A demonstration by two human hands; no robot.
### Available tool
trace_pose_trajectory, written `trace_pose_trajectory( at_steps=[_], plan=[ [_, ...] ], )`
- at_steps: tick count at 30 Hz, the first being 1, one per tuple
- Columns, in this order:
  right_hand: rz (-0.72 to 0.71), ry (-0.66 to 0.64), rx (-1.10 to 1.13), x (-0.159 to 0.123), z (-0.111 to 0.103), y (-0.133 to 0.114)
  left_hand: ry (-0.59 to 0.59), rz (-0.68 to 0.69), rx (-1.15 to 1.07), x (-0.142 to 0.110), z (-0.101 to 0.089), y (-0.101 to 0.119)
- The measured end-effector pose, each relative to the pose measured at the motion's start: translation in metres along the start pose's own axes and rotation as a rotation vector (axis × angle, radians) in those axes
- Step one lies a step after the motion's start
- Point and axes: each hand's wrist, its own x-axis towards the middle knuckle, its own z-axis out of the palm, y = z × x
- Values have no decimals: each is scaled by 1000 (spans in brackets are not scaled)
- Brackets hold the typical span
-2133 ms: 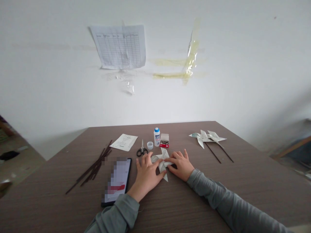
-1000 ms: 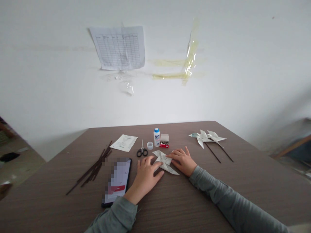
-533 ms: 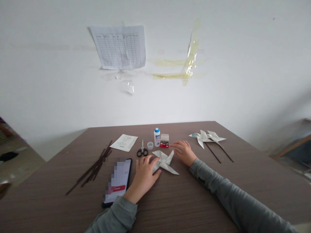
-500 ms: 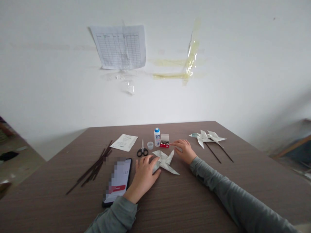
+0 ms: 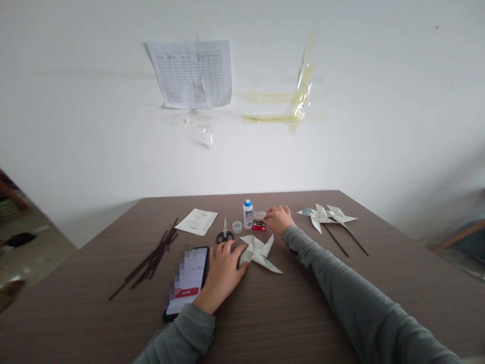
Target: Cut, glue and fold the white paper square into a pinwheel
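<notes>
A folded paper pinwheel (image 5: 260, 251) with printed text lies on the table in front of me. My left hand (image 5: 224, 270) is open, resting at the pinwheel's left side with its thumb and fingers spread along that edge. Beyond the pinwheel stands a small red box (image 5: 259, 227), its lid up, full of tiny shiny pieces too small to name. My right hand (image 5: 279, 219) is at the right side of this box. Its fingers are bent and apart, and the fingertips reach the box's edge. I see nothing held in them.
Behind stand a white glue bottle (image 5: 247, 216) and a clear cup (image 5: 237, 227), with scissors (image 5: 225, 234) nearby. A phone (image 5: 187, 283), brown sticks (image 5: 151, 260) and a paper sheet (image 5: 197, 222) lie left. Two pinwheels on sticks (image 5: 322, 216) lie right.
My right hand has moved forward and slightly left, up to the red box. My left hand stays at the pinwheel. The whole view has shifted a little.
</notes>
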Motion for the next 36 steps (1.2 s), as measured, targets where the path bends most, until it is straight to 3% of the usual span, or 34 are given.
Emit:
trace_pose_trajectory(
  at_steps=[19, 36],
  plan=[
    [47, -51, -107, 13, 2, -23, -27, -5, 1, 0, 1, -2],
    [45, 32, -66, 9, 9, -13, 0, 4, -2, -1, 3, -3]
  ],
)
